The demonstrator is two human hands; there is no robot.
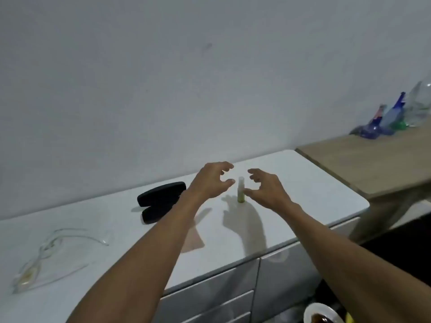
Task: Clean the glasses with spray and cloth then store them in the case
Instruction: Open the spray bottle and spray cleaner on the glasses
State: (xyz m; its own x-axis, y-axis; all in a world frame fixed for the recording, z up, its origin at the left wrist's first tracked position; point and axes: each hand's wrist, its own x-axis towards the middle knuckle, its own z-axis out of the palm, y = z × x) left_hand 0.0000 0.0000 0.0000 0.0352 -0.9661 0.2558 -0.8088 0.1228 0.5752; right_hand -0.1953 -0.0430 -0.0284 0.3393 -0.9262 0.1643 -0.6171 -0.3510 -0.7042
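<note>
Two empty hands, left [211, 180] and right [264, 188], flanking upright spray bottle [241, 191]

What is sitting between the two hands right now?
The small green spray bottle stands upright on the white counter between the left hand and right hand; the head view shows neither gripping it.

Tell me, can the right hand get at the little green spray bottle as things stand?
Probably yes. The right hand hovers beside the upright spray bottle, fingers curled toward it and holding nothing, with no object between them.
</note>
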